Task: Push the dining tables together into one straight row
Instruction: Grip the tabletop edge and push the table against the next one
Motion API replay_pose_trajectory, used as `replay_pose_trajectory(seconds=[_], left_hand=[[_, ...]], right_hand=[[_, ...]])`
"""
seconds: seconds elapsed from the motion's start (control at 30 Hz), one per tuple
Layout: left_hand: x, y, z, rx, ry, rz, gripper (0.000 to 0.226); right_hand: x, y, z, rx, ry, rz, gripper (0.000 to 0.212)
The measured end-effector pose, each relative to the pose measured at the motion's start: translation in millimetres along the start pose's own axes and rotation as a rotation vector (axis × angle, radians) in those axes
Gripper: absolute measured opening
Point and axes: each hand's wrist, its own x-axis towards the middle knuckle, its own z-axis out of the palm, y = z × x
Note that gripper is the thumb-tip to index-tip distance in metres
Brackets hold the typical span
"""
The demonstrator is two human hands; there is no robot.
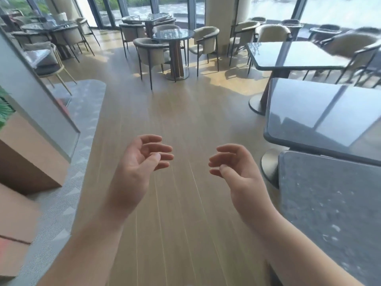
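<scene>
Three dark stone-topped dining tables stand along the right side. The nearest table is at the lower right, the middle table overlaps its far edge in view, and the far table stands apart behind a gap. My left hand and my right hand hover over the wooden floor, palms facing each other, fingers loosely curled and apart. Neither hand touches a table; my right hand is just left of the nearest table's edge.
A round table ringed by beige armchairs stands ahead in the middle. More tables and chairs line the windows at the back. A column rises beyond. A wooden planter box and a glass partition flank the left.
</scene>
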Motion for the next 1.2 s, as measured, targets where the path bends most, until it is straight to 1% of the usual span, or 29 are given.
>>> replay_pose_trajectory(seconds=[0.13, 0.37, 0.43, 0.57, 0.7, 0.87, 1.03, 1.13, 1.2], left_hand=[[73, -31, 38, -0.051, -0.125, -0.046, 0.030], [210, -95, 97, -0.142, -0.401, -0.135, 0.030], [256, -113, 115, -0.147, -0.510, -0.147, 0.030], [343, -135, 152, -0.114, -0.729, -0.197, 0.030], [411, -155, 202, -0.075, -0.915, -0.266, 0.031], [431, -193, 285, -0.076, -1.113, -0.419, 0.032], [419, -252, 359, 0.058, -1.284, -0.557, 0.035], [415, -297, 403, 0.156, -1.338, -0.658, 0.036], [414, -329, 430, 0.216, -1.303, -0.795, 0.034]], right_hand=[[48, 13, -20, -0.032, 0.131, 0.008, 0.034], [137, 51, -47, -0.076, 0.384, -0.001, 0.033], [166, 65, -53, -0.096, 0.496, -0.010, 0.032], [219, 80, -67, -0.102, 0.757, 0.036, 0.033], [253, 88, -86, -0.100, 0.988, 0.049, 0.032], [257, 109, -110, -0.080, 1.202, 0.108, 0.033], [261, 157, -150, 0.036, 1.398, 0.175, 0.032], [270, 199, -185, 0.104, 1.469, 0.220, 0.034], [279, 228, -208, 0.152, 1.502, 0.275, 0.034]])
